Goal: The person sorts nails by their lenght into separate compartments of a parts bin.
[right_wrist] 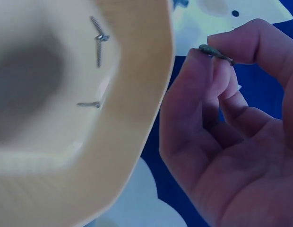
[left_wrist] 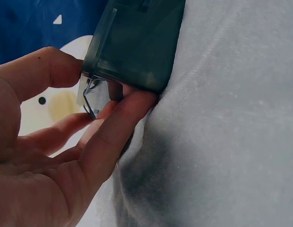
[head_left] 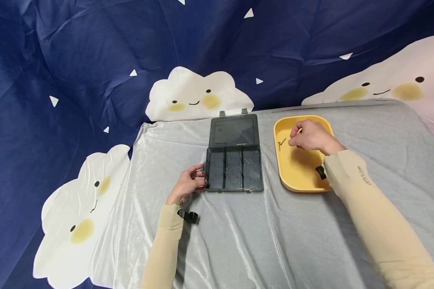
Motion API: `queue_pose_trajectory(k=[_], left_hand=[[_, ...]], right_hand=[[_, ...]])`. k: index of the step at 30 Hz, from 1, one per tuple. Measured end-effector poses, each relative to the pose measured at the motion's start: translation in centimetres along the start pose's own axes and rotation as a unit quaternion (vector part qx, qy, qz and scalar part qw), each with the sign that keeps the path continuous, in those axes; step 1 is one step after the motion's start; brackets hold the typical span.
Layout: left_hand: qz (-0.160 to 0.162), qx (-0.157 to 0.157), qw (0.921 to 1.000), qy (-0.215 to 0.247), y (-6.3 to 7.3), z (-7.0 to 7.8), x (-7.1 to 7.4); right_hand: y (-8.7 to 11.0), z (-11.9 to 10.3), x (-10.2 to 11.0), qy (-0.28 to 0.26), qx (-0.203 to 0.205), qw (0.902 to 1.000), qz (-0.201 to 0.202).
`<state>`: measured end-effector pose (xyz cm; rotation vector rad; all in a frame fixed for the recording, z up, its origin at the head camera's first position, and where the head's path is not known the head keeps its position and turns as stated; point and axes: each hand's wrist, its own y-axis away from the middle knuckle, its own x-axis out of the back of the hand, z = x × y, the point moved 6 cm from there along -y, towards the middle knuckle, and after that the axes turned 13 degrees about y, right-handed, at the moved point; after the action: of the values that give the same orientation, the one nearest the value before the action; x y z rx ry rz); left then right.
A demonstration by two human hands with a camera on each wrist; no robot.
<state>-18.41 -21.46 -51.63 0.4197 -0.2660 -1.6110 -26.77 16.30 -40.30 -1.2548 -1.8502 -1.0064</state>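
A dark see-through compartment box lies on the cloth with its lid folded back. Several screws are in its middle and right compartments. My left hand grips the box's left side, thumb at the upper rim and fingers low against the wall in the left wrist view. Over the yellow tray, my right hand pinches a small screw between thumb and fingertip. Below it on the tray floor lie two crossed screws and a single screw.
A grey velvety cloth with folds covers the table. Behind it hangs a dark blue backdrop printed with smiling clouds. The tray stands to the right of the box, with a strip of cloth between them.
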Motion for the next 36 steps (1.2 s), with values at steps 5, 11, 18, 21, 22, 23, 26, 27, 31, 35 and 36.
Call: queue_pose_trajectory(k=[5,11,18,21,22,23,26,27,31,35,36], left_hand=[[0.003,0.001,1.0000,0.008,-0.1,-0.1,0.1],[0.004,0.003,1.0000,0.004,0.0,-0.1,0.1],[0.003,0.004,1.0000,0.005,0.1,0.0,0.1],[0.004,0.005,1.0000,0.002,0.1,0.0,0.1],[0.004,0.006,1.0000,0.002,0.1,0.0,0.1],[0.004,0.006,1.0000,0.002,0.1,0.0,0.1],[0.006,0.007,1.0000,0.002,0.1,0.0,0.2],[0.006,0.006,1.0000,0.001,0.1,0.0,0.2],[0.004,0.004,1.0000,0.001,0.0,0.0,0.1],[0.004,0.004,1.0000,0.000,-0.1,0.0,0.2],[0.003,0.004,1.0000,0.000,-0.1,0.0,0.2]], right_hand=[[0.2,-1.3,0.1,-0.030,0.013,0.9994,0.013],[0.2,-3.1,-0.3,-0.075,0.039,0.9963,0.017],[-0.3,-4.7,-1.2,-0.070,0.076,0.9941,0.030],[-0.6,-5.4,-1.7,-0.049,0.099,0.9933,0.033],[-0.6,-5.7,-1.9,-0.043,0.108,0.9927,0.032],[-0.7,-6.0,-2.1,-0.034,0.118,0.9920,0.031],[-0.8,-6.6,-2.8,-0.013,0.139,0.9900,0.022],[-0.9,-6.9,-3.0,-0.009,0.144,0.9893,0.017],[-1.0,-7.7,-4.2,0.001,0.161,0.9868,-0.015],[-1.0,-8.4,-5.3,0.012,0.178,0.9830,-0.042],[-1.0,-8.5,-5.5,0.017,0.184,0.9817,-0.045]])
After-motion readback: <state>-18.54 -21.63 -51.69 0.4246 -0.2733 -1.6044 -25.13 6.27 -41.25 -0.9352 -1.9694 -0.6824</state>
